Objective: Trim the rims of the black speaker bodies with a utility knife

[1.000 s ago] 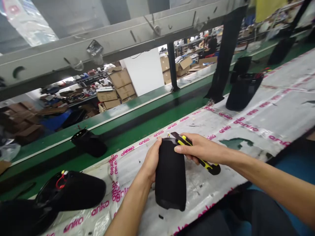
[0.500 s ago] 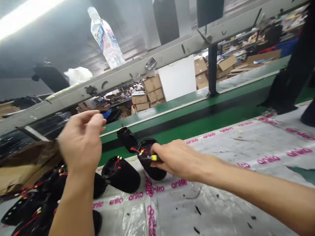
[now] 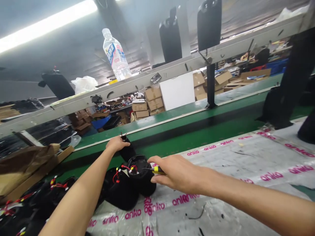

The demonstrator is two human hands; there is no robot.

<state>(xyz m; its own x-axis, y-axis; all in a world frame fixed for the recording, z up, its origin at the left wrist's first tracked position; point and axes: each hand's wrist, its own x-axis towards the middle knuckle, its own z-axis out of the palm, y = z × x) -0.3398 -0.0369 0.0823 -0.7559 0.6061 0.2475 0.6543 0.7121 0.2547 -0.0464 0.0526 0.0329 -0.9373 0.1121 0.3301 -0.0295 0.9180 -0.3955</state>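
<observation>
My left hand [image 3: 115, 144] reaches out to the green belt, closed on the rim of a small black cylindrical housing [image 3: 128, 152] with thin wires at its top. In my right hand [image 3: 172, 170] is a screwdriver [image 3: 157, 169] with a yellow and black handle, its thin shaft pointing left over a wider black housing [image 3: 144, 183]. Red wires with white and yellow connectors stick out of that housing's open top. Close on its left, another black housing [image 3: 120, 193] stands tilted, also with red wires. My right fingertips hide part of the handle.
More wired black housings [image 3: 31, 203] crowd the lower left, beside an open cardboard box [image 3: 61, 155]. The green conveyor belt [image 3: 177, 141] runs behind the plastic-covered table [image 3: 221, 206]. Above, a metal rail [image 3: 137, 80] carries a plastic bottle [image 3: 117, 57].
My left hand has moved forward from the air to the small housing on the belt. My right hand keeps the screwdriver at the wider housing. The view has tilted up slightly.
</observation>
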